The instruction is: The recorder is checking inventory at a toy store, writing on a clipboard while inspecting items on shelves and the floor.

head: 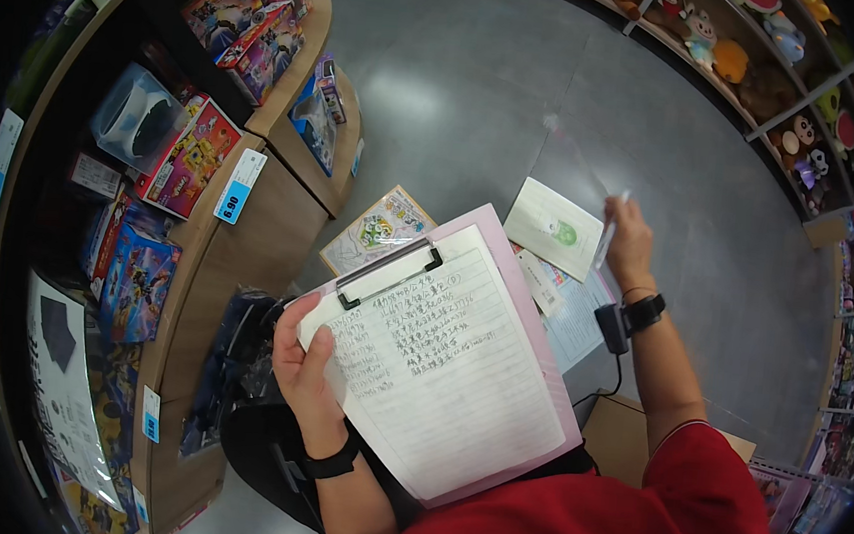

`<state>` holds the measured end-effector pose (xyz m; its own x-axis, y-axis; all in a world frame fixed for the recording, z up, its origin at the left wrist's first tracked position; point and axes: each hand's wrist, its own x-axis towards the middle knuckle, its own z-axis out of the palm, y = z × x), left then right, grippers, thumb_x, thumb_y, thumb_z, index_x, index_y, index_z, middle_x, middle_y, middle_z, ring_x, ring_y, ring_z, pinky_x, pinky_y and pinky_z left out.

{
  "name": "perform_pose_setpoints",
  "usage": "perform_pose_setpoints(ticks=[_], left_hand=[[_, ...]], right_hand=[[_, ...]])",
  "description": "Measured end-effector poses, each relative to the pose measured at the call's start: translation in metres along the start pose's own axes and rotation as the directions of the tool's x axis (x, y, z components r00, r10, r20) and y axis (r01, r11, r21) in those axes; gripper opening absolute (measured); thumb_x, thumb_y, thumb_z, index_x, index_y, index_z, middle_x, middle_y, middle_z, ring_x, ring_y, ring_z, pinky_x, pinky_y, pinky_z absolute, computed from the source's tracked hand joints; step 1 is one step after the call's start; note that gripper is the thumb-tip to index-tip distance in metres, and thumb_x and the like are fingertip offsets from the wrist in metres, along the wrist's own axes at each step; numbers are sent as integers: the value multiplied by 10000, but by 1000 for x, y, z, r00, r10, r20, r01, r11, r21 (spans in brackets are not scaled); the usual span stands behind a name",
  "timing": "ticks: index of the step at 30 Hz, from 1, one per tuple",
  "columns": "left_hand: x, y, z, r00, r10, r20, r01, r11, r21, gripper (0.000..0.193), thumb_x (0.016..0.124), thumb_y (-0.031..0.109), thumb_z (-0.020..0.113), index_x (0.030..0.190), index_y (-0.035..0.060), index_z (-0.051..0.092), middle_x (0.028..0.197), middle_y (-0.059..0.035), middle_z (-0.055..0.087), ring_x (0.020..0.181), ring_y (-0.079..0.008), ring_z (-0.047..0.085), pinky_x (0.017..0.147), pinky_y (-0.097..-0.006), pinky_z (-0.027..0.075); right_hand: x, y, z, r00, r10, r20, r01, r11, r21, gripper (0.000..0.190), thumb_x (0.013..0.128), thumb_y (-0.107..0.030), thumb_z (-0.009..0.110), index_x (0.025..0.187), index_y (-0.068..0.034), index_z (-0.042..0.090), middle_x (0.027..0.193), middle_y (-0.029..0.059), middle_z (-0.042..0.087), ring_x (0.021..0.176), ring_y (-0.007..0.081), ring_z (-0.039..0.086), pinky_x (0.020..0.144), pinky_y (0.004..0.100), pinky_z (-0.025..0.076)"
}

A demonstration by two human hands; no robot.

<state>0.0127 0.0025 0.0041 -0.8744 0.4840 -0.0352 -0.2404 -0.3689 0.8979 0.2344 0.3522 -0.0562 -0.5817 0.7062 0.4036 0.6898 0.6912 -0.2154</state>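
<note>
My left hand (305,359) grips the left edge of a pink clipboard (501,231), thumb on top of the paper. Lined sheets (461,413) with handwriting in the upper part lie under its black-and-silver clip (389,273). The board rests tilted over my lap. Off its upper right side, my right hand (630,242) holds a slim whitish pen-like object (607,240); a thin, blurred strand runs from there to a pale tip (551,122). Close to that hand lies a pale booklet (554,228) with a green picture.
Beyond the clipboard lies a patterned flat pack (379,229). A tag with a barcode (540,282) and a printed sheet (576,328) lie under the booklet. Wooden shelves (280,218) with boxed toys (195,158) stand left. Plush toys (701,36) fill racks at upper right. A cardboard box (617,432) sits right.
</note>
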Motion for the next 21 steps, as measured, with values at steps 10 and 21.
perform_pose_setpoints(ticks=[10, 21], left_hand=[[-2, 3, 1, 1000, 9, -19, -10, 999, -35, 332, 825, -9, 582, 1153, -34, 536, 1108, -134, 589, 1024, -187, 564, 928, -289, 417], [-16, 6, 24, 1000, 7, -5, -7, 1000, -2, 578, 950, 181, 446, 1444, 55, 175, 1310, -181, 439, 1148, -241, 489, 998, -343, 365]], right_hand=[[-60, -100, -59, 797, 63, 600, -586, 321, 744, 258, 907, -213, 572, 1033, 12, 572, 888, 83, 635, 766, 124, 626, 668, 238, 498], [-61, -140, -100, 803, 38, 594, -563, 372, 738, 501, 744, -95, 730, 1177, -12, 491, 1020, 50, 560, 950, 122, 518, 862, 255, 413]])
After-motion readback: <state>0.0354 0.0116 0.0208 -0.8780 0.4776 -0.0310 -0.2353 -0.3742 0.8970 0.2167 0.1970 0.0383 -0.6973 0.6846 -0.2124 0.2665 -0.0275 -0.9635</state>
